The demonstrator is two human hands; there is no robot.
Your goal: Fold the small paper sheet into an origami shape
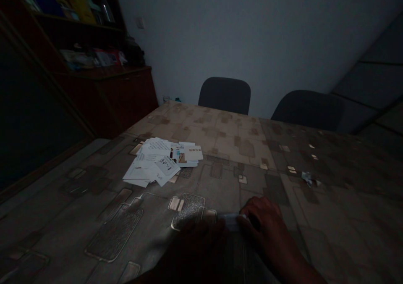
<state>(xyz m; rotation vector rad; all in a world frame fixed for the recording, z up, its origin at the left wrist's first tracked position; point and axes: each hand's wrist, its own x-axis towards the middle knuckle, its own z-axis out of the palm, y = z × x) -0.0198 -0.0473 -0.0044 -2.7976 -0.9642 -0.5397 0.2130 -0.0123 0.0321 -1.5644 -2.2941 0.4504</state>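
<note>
Between my two hands, low in the head view, is a small pale rectangular item [231,222]; the dim light hides its kind. My right hand [262,221] is closed on its right end, thumb and fingers bent around it. My left hand [201,237] lies in deep shadow, its fingertips at the item's left end, and it looks closed on it. Beyond my hands, to the left, a loose pile of white printed cards [162,160] is spread overlapping on the patterned tablecloth [220,187]. Some cards carry handwriting-like lettering and small pictures.
A crumpled scrap [310,179] sits on the right of the table. Two dark chairs, one at the back [225,95] and one farther right [308,109], stand against the far side. A wooden cabinet [126,93] with filled shelves is at the left.
</note>
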